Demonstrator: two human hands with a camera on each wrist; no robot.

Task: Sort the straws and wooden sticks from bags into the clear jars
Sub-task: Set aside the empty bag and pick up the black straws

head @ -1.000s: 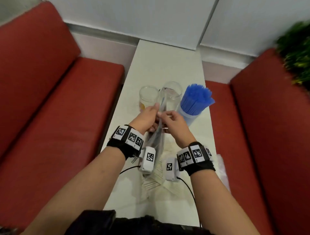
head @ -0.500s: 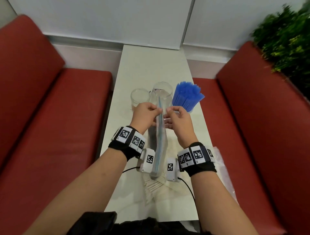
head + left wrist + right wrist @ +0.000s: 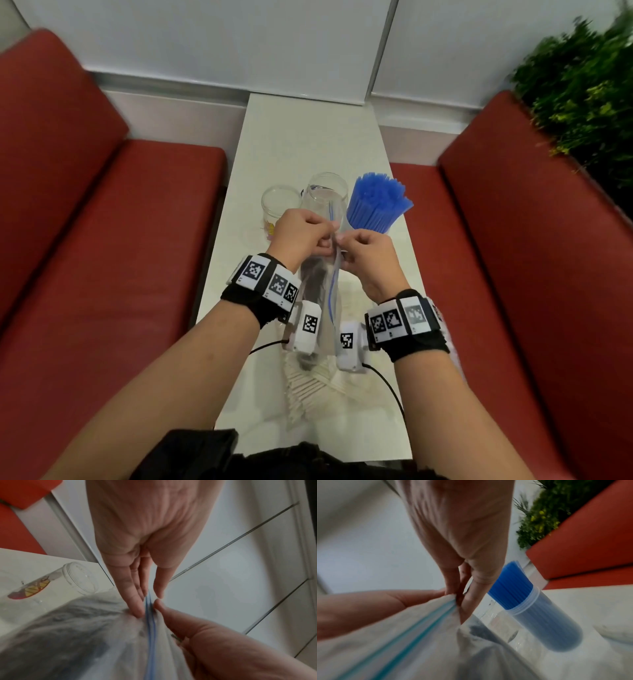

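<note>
Both hands have come a little nearer to the person since the earlier frames, and the bag now hangs more upright between them. Left hand (image 3: 301,233) and right hand (image 3: 368,255) meet at the top edge of the clear zip bag (image 3: 320,291); the fingers (image 3: 137,596) of each hand are pressed together and pinch one lip of the blue seal line (image 3: 150,622), one hand on each side. Dark content shows inside the bag, too blurred to name. Behind the hands on the narrow white counter (image 3: 308,137) stand a short clear jar (image 3: 277,202), a taller clear jar (image 3: 325,192) and a jar full of blue straws (image 3: 376,205), close in a row. Pale wooden sticks (image 3: 308,383) lie in another bag under the wrists. Far half of the counter is open; red benches (image 3: 102,240) border both long edges
</note>
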